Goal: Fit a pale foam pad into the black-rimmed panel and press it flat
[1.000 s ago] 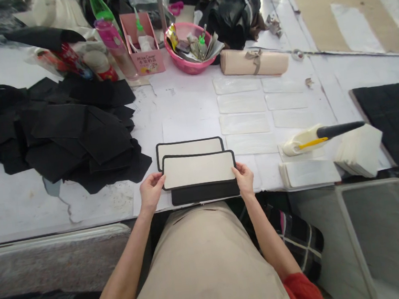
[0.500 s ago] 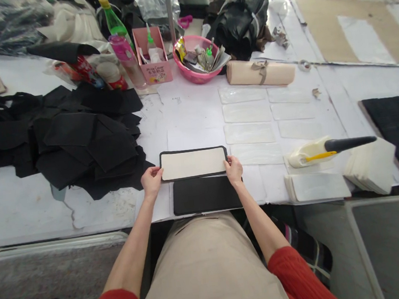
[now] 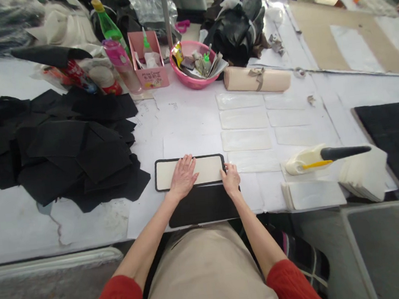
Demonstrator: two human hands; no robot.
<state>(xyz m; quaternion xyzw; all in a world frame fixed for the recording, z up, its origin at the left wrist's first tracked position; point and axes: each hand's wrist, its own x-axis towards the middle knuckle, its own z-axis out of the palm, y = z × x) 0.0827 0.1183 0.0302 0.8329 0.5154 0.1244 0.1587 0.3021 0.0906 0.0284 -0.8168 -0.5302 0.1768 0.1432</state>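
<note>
A cream rectangular panel [image 3: 209,169] with rounded corners sits on a slightly larger black piece that shows as a narrow border all round. My left hand [image 3: 184,176] lies flat across the panel's middle, fingers stretched out. At the right end, my right hand [image 3: 230,178] has its thumb by the border and its other fingers bent around the edge. Just below, nearer to me, is a plain black rectangular piece [image 3: 204,205], partly under my left wrist and right hand.
Black cut pieces [image 3: 77,153] are heaped at left. To the right lie translucent strips [image 3: 242,118], a cream glue container [image 3: 305,159] with a dark-handled tool, and stacked white pieces [image 3: 316,194]. A pink basin [image 3: 195,82], pink box [image 3: 155,77] and beige roll [image 3: 242,78] stand behind.
My left hand has let go of the panel's left end and moved right, flat onto its middle. My right hand stays at the right end. The view has shifted slightly.
</note>
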